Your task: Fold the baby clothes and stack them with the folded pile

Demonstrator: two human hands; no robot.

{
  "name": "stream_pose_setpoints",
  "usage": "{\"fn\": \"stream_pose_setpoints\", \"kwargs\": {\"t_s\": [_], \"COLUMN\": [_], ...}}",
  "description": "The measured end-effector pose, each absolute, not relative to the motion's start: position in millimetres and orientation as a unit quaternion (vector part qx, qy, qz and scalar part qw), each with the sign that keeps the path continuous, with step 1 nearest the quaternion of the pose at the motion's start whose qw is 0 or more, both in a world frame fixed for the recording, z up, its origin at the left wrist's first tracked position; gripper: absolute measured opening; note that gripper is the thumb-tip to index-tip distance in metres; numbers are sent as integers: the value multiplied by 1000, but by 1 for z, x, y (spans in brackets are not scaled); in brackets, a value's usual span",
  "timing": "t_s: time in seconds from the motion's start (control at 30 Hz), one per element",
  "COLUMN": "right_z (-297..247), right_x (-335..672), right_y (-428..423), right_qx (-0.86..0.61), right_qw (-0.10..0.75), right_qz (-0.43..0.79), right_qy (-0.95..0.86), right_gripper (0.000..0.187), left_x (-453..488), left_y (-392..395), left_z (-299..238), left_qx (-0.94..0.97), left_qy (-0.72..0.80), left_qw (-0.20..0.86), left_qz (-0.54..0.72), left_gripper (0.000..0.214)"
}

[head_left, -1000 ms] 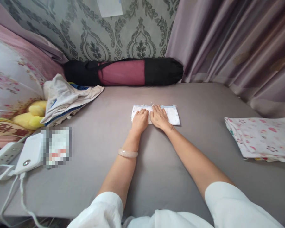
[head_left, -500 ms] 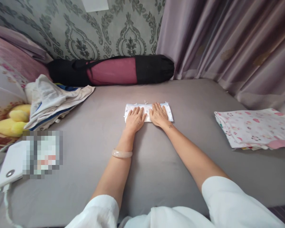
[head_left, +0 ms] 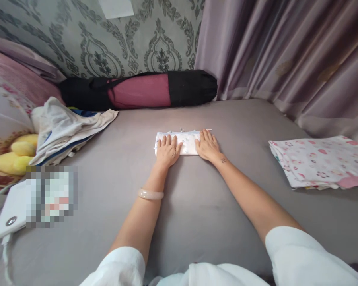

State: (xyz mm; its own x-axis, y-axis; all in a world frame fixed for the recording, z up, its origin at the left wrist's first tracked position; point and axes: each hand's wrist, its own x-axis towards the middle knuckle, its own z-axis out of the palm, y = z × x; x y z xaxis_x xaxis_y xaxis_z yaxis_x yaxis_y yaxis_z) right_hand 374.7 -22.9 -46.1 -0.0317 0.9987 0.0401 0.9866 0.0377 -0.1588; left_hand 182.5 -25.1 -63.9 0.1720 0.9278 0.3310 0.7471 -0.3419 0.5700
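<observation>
Compared with 0.5 seconds ago, the right hand (head_left: 208, 145) is moved more to the right, and it now covers the right end of the folded white cloth (head_left: 190, 144). On its left part rests the left hand (head_left: 168, 151). These 2 hands lie flat with fingers extended, touching the cloth from above without grasping it. It lies on the grey sheet (head_left: 197, 214), in front of 1 long black-and-maroon bag (head_left: 140, 91).

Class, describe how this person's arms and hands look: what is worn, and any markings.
The left arm and right arm have short white sleeves. A pale, smooth, rounded bangle circles the left arm. Small dark marks show on the left hand and by the right hand's wrist. Neither hand wears a glove.
</observation>
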Motion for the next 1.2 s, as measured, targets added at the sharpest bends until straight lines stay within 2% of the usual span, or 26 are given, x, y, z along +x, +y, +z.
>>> {"fn": "stream_pose_setpoints", "kwargs": {"t_s": [0.1, 0.27, 0.43, 0.57, 0.73, 0.83, 0.97, 1.1, 1.2], "right_z": [-41, -25, -13, -4, 2, 0, -5, 5, 27], "right_x": [375, 388, 405, 411, 417, 421, 429, 437, 440], "right_y": [-21, -2, 30, 44, 53, 53, 47, 36, 26], "right_qx": [-683, -660, -657, -670, -677, -672, -646, -612, -566], "right_qw": [72, 69, 38, 0, -23, 12, 101, 186, 202], "right_qz": [18, -3, 67, 126, 222, 234, 237, 272, 322], "right_qy": [-727, -748, -750, -731, -701, -702, -718, -719, -731], "right_gripper": [60, 43, 30, 30, 33, 28, 21, 29, 32], "left_x": [180, 164, 148, 144, 147, 150, 147, 137, 134], "left_y": [-22, 6, 51, 74, 72, 60, 48, 38, 24], "left_z": [-51, -30, -24, -21, -5, 4, 12, 32, 56], "left_qx": [760, 763, 766, 754, 745, 746, 761, 769, 775], "left_qy": [573, 604, 605, 621, 638, 648, 634, 620, 607], "left_qw": [125, 133, 174, 198, 194, 154, 137, 146, 141], "left_qz": [282, 186, 130, 87, 37, 14, -7, 56, 106], "left_gripper": [33, 16, 18, 12, 20, 26, 29, 23, 18]}}
